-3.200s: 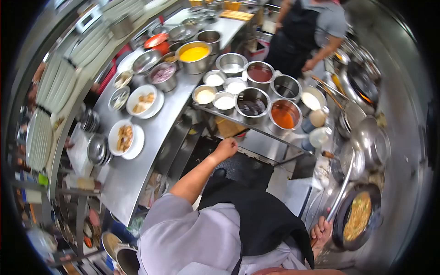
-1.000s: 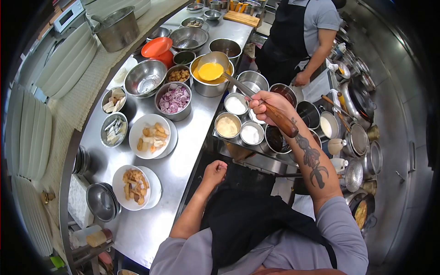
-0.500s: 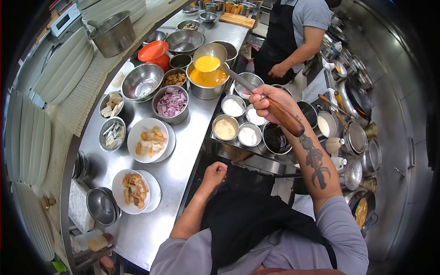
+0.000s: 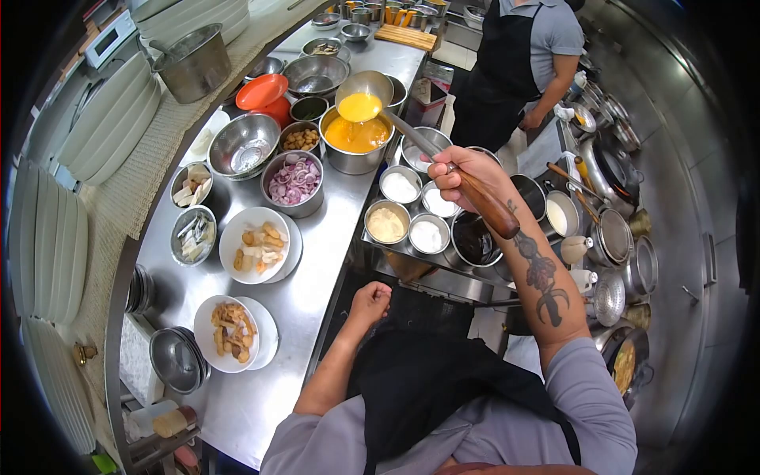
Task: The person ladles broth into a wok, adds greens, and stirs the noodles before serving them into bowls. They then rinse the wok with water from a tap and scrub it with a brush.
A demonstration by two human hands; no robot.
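Right grip (image 4: 463, 170) clamped round the wooden handle (image 4: 488, 203) of the ladle (image 4: 418, 136), I hold its bowl (image 4: 368, 85), with yellow liquid (image 4: 360, 108) in it, above the steel pot (image 4: 354, 164) near the right edge of the surface (image 4: 321, 241), toward its far end. Sliced purple onions (image 4: 294, 179) stand in a container (image 4: 299, 209) just beside that pot. My left grip (image 4: 370, 302), fingers curled together, hangs just off the surface's right edge, nearer me.

Ladle (image 4: 416, 134) raised over pot (image 4: 354, 163), co-worker (image 4: 511, 75) shifted
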